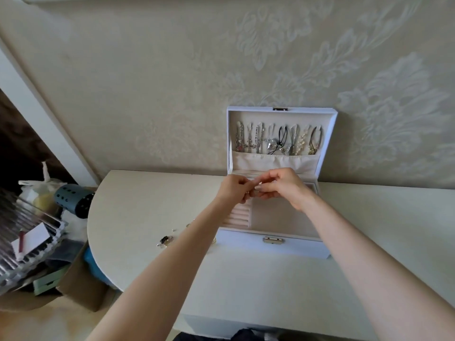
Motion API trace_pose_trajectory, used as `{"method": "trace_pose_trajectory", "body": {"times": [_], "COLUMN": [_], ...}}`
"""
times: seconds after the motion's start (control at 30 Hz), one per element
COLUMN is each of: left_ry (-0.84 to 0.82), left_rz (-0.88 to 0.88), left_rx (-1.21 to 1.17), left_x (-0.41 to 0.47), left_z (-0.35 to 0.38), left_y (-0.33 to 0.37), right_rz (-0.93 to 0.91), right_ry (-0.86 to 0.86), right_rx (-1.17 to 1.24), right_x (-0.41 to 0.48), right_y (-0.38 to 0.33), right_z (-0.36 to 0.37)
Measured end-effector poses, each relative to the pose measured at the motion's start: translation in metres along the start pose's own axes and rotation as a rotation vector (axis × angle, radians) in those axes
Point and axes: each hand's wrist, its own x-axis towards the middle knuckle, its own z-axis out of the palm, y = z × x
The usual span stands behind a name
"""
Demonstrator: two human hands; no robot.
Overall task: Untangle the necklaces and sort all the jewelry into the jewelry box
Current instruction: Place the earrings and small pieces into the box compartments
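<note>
The single head view faces forward and down, close over the jewelry box (295, 248) and table (147, 205).

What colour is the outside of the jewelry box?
The jewelry box is white outside, seen best in the head view.

White jewelry box (272, 247), cream lining

Both my bare forearms reach forward and converge. My left hand (232, 190) and right hand (283, 187) meet fingertip to fingertip, fingers curled, pinching a small jewelry piece (254, 192) between them. Can't make out the finger detail.
</note>
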Motion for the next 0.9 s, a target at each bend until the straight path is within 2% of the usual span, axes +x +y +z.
{"method": "trace_pose_trajectory", "body": {"times": [0.17,0.3,0.5,0.7,0.9], "left_ry": [-0.012,0.039,0.138,0.250,0.151], "left_rz": [-0.032,-0.054,0.033,0.148,0.192], "left_rx": [0.057,0.114,0.356,0.557,0.698], "left_x": [0.012,0.020,0.024,0.005,-0.004], "left_z": [0.007,0.013,0.016,0.011,0.020], "left_y": [0.004,0.003,0.003,-0.004,-0.010], "right_rz": [-0.061,-0.199,-0.292,-0.306,-0.277], "right_ry": [0.191,0.345,0.421,0.434,0.457], "right_rx": [-0.151,-0.464,-0.836,-0.891,-0.846], "right_x": [0.005,0.010,0.011,0.021,0.024], "right_y": [0.011,0.023,0.019,0.022,0.030], "right_z": [-0.001,-0.001,0.003,0.007,0.012]}}
